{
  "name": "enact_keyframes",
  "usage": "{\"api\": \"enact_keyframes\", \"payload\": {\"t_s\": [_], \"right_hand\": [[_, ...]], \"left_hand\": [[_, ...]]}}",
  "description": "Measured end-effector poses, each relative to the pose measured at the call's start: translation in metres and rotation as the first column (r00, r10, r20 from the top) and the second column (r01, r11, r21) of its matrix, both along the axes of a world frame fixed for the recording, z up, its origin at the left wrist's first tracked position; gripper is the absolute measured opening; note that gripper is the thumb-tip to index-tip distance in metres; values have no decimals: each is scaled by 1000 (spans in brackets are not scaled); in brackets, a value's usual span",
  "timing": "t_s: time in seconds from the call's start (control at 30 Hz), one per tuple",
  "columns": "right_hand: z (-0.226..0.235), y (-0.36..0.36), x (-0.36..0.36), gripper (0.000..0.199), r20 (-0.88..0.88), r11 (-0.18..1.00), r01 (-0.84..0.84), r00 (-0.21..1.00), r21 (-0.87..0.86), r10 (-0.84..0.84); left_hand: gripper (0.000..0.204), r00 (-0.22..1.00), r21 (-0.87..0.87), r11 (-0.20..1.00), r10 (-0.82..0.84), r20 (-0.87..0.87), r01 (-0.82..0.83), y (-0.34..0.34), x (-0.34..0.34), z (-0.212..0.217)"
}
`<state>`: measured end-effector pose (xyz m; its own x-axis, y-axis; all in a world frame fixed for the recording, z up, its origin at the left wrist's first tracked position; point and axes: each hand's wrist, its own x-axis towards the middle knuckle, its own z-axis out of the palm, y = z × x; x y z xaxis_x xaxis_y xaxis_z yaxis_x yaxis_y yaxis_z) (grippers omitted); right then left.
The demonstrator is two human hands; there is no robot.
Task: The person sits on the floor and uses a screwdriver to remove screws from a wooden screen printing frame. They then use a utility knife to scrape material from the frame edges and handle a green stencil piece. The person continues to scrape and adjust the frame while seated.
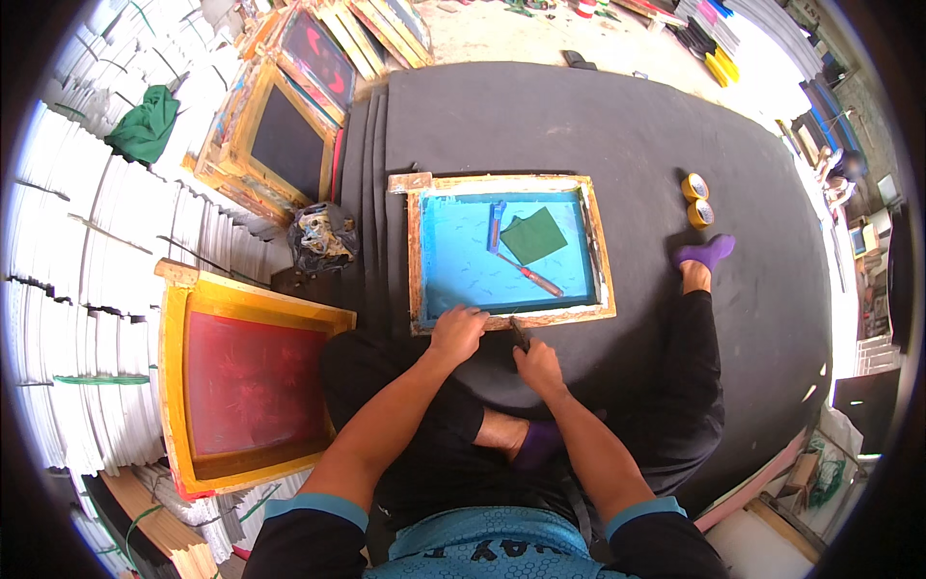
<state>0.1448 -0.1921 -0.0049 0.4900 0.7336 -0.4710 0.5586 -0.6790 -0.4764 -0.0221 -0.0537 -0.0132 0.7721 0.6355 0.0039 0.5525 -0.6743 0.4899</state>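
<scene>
A wooden screen-printing frame (607, 253) with blue mesh lies flat before me on the black mat. My left hand (458, 331) grips its near rail, fingers bent over the wood. Just right of it, my right hand (538, 368) is closed round a dark-handled tool (519, 334) whose tip meets that same rail; its exact kind is too small to make out. On the mesh rest a blue utility knife (496, 228), a folded green cloth (536, 236) and a screwdriver (536, 278) with a reddish handle.
Two rolls of yellow tape (696, 199) stand near my purple-socked foot (707, 253). A red-mesh frame (256, 386) leans at left, below a dark-mesh frame (286, 145) and a plastic bag (323, 238). White stacks (106, 299) line the left side. Another person (837, 179) appears far right.
</scene>
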Motion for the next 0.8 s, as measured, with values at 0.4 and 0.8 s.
{"api": "enact_keyframes", "payload": {"t_s": [0.4,0.8], "right_hand": [[0,-5,-17,35,191,999,-54,980,8,51],[65,26,-65,38,230,902,-298,945,312,233]], "left_hand": [[29,995,-35,998,55,78,-52,-3,-4,6],[26,891,-952,306,428,153,16,51,-46,48]]}}
